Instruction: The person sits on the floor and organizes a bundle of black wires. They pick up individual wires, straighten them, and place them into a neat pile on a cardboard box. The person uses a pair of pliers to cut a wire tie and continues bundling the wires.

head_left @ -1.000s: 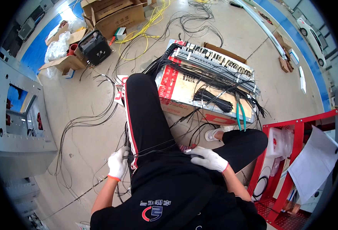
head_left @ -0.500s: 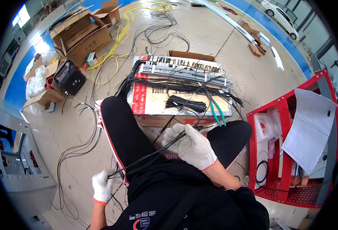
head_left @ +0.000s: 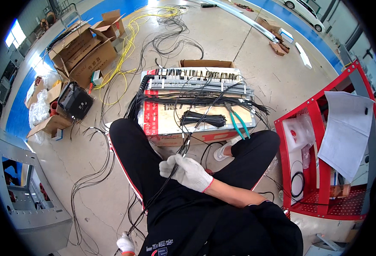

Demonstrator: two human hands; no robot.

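My right hand (head_left: 187, 171), in a white knit glove, is closed round a bundle of thin black cables (head_left: 162, 187) above my lap. Their upper ends, with small white markers, fan out toward the cardboard box (head_left: 154, 115). Low at the left, beside my hip, my gloved left hand (head_left: 125, 242) grips the trailing part of the cables. On the box lies a wiring assembly with a grey slotted rail (head_left: 196, 84). Black wires (head_left: 183, 99) run along it. A bunch of black cable ties (head_left: 203, 119) and teal-handled pliers (head_left: 238, 121) lie nearer me.
At the right stands a red metal frame (head_left: 319, 160) with paper sheets (head_left: 346, 132) draped over it. A grey metal cabinet (head_left: 34, 194) is at the left. Open cartons (head_left: 87, 59), a black case (head_left: 75, 101) and yellow cable (head_left: 130, 49) lie at the far left.
My left hand has slid down and back along the cables toward the lower edge. The right hand has moved left and slightly down, and the cable ends now point up.
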